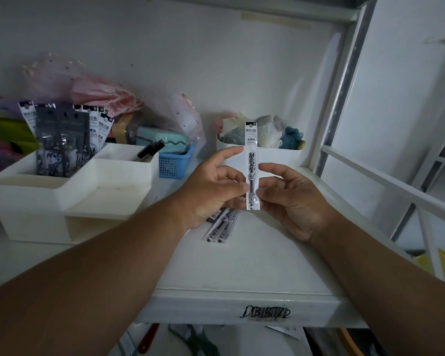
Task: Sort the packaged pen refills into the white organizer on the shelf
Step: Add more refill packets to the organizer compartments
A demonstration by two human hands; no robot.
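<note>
- refill pack [252, 165] upright, long axis vertical, held above shelf [242, 265] centre; both hands on its lower half
- left hand [211, 186] pinches pack's left edge, thumb + fingers curled; right hand [290, 199] pinches right edge
- white organizer [62, 191] lies well to the left w/ packs standing in rear bin [59, 140]; left hand nearer, so move prob. goes leftward
- more packs [221, 224] flat on shelf under hands

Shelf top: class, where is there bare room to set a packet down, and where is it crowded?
Bare: the shelf between its front edge and the loose refill packets, and the white organizer's low front compartment. Crowded: the organizer's tall back compartment, the blue basket and the white bin.
</note>
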